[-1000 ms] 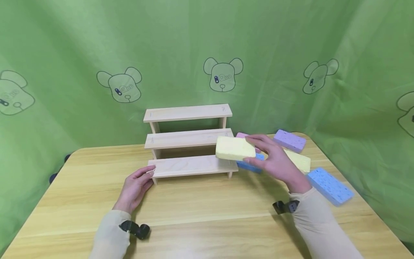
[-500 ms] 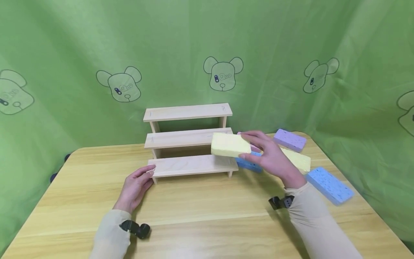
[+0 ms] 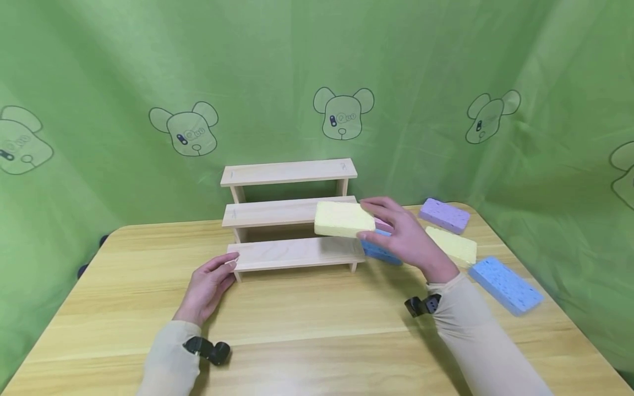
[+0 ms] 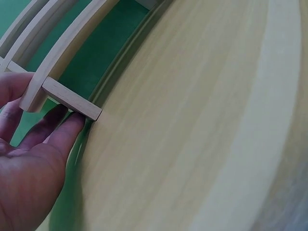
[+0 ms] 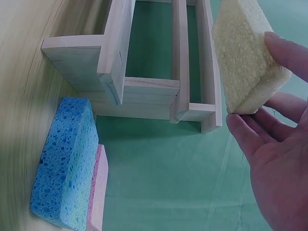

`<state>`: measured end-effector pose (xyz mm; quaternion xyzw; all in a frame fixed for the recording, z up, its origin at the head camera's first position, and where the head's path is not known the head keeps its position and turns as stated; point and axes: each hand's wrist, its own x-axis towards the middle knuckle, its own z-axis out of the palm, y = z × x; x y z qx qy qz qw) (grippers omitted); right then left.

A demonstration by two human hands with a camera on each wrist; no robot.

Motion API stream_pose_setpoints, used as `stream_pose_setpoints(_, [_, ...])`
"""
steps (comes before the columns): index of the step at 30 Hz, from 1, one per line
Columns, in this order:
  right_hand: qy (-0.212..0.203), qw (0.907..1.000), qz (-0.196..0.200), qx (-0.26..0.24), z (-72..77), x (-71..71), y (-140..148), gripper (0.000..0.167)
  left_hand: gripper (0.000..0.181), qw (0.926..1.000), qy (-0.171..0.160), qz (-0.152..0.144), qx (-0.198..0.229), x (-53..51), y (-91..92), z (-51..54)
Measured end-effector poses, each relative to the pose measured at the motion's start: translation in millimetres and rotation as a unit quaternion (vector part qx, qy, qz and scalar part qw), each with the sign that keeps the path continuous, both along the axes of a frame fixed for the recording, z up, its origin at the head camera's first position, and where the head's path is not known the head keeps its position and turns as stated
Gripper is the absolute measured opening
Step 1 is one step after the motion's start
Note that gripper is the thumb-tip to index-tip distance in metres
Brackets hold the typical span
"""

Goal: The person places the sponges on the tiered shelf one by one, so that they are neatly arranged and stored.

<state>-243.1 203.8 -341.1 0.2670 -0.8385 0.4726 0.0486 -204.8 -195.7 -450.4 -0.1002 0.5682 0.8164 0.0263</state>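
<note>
Right hand (image 3: 406, 239): thumb and fingers pinch a yellow sponge (image 3: 344, 220) by its right end.
Yellow sponge: aloft just right of frame centre, head view, overlapping the middle tier of a wooden three-tier stand (image 3: 287, 173).
Left hand (image 3: 208, 286): lower left of centre, gripping the lowest tier's left end.
Right of stand: blue sponge (image 3: 380, 253), pink sponge (image 5: 97, 187) just beside it.
Right of frame: purple sponge (image 3: 444, 215), second yellow sponge (image 3: 451, 245), speckled blue sponge (image 3: 506, 285).

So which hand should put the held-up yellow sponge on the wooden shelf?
Probably the right hand: it pinches that yellow sponge near the wooden shelf, while the left hand holds the shelf's left end.
</note>
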Motion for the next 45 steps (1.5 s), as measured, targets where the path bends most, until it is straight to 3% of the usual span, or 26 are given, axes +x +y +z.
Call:
stream_pose_setpoints(10, [0.028, 0.9996, 0.010, -0.004, -0.5, -5.5, -7.2, 0.063, 0.023, 1.0000, 0.002, -0.005, 0.000, 0.7, 0.8, 1.2])
stream_pose_setpoints(17, [0.021, 0.9997, 0.009, -0.012, 1.0, -10.2, -13.8, 0.064, 0.024, 1.0000, 0.003, -0.005, -0.002, 0.9, 0.2, 1.5])
stream_pose_setpoints(23, [0.033, 0.9994, -0.002, 0.010, 3.8, -13.8, -18.3, 0.065, 0.024, 1.0000, 0.004, -0.003, -0.006, 1.3, -0.2, 1.7])
stream_pose_setpoints(35, [0.023, 0.9997, 0.007, 0.006, 1.1, -16.8, -22.3, 0.065, 0.021, 1.0000, 0.008, -0.003, 0.002, 1.1, -0.3, -1.3])
stream_pose_setpoints(45, [0.014, 0.9991, 0.027, -0.029, 1.3, -20.1, -34.4, 0.066, 0.021, 1.0000, 0.002, -0.007, 0.005, 0.8, -1.1, -0.2])
